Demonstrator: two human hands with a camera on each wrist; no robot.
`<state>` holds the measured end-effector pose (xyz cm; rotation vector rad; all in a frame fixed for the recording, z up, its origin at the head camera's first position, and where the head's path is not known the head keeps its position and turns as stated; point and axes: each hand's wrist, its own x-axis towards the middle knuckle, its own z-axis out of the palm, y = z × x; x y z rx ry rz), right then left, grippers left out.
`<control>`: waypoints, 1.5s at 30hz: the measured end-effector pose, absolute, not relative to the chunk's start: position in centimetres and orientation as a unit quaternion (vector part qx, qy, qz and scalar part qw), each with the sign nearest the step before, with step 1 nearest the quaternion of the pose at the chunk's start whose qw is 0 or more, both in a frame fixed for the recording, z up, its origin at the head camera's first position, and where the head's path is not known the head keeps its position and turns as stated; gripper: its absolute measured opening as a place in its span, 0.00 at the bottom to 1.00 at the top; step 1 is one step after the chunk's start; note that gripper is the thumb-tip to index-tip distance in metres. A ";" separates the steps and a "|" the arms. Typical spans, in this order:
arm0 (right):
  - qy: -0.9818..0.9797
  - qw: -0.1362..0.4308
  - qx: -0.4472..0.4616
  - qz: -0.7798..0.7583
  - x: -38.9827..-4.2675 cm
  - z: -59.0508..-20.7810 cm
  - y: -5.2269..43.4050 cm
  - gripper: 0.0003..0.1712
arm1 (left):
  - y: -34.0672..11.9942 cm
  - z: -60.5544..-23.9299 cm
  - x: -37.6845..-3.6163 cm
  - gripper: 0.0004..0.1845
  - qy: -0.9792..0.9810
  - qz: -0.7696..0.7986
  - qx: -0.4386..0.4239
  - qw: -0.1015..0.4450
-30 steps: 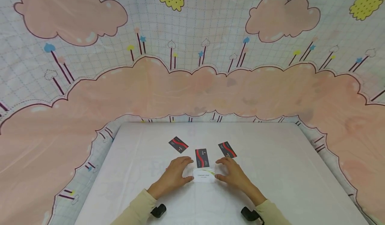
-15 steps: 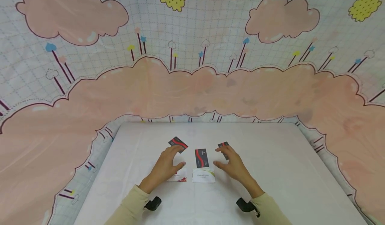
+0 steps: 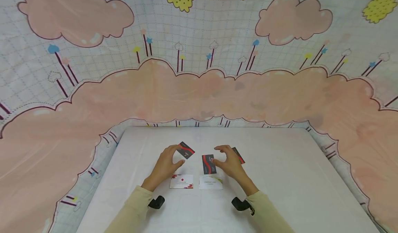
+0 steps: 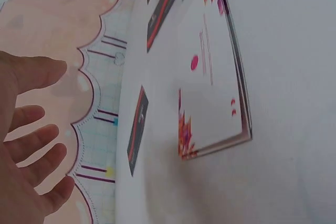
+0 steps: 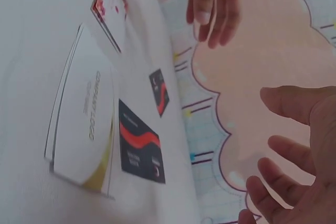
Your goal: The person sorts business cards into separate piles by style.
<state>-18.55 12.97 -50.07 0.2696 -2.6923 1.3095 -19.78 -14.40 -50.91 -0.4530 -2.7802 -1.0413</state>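
Note:
My left hand hovers above the table with thumb and fingers apart, holding nothing. In the head view its fingertips overlap the edge of the left black business card; in the left wrist view they are clear of it. My right hand is likewise raised, fingers spread and nothing held. It partly hides the right black business card, and its thumb overlaps the middle black card. Nearer me lie white business cards with a red dot and white company-logo cards, each with more than one edge showing.
The cards lie on a white-covered table. Behind it hangs a patterned curtain with peach clouds. Black wrist devices sit beside both sleeves.
Both hands have left the company-logo cards. The left moved left and away from me, toward the left black card; the right moved farther forward, then left toward the middle black card.

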 end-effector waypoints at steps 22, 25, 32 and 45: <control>-0.921 0.016 0.084 0.380 -24.0 -53.0 6.7 0.37 | -17.4 -54.2 -25.4 0.37 -0.930 -0.361 -0.061 -0.020; -0.927 0.020 0.080 0.365 -24.4 -53.2 6.0 0.37 | -17.4 -54.3 -25.8 0.36 -0.933 -0.353 -0.068 -0.014; -0.953 0.006 0.052 0.299 -25.0 -53.7 4.7 0.37 | -17.3 -54.5 -26.8 0.35 -0.939 -0.334 -0.080 -0.016; -0.969 0.029 0.026 0.245 -25.3 -54.9 3.7 0.37 | -16.9 -55.2 -27.5 0.32 -0.951 -0.300 -0.069 -0.005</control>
